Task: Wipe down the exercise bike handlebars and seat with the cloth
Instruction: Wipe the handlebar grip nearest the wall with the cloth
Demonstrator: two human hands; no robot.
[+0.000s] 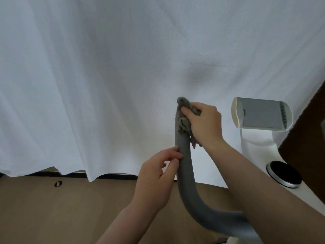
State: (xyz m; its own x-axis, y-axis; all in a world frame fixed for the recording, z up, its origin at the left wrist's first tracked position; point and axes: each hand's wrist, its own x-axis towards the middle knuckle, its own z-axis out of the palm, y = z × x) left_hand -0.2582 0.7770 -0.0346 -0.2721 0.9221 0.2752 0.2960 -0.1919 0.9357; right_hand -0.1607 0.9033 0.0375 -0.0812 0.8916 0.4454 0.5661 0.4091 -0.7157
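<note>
The right hand (204, 122) is wrapping a grey cloth (184, 118) around the upper tip of the grey foam handlebar (184, 166), whose long axis is running down toward the person, while the nearer left hand's (156, 180) grip is pinching it just below.

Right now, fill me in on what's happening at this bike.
A person is wiping the exercise bike's grey handlebar. The right hand grips a grey cloth wrapped around the upper end of the bar. The left hand steadies the bar lower down, its fingers pinching the left side. The bike's screen holder stands to the right, untouched, and a white curtain hangs behind. The seat is not in view.
</note>
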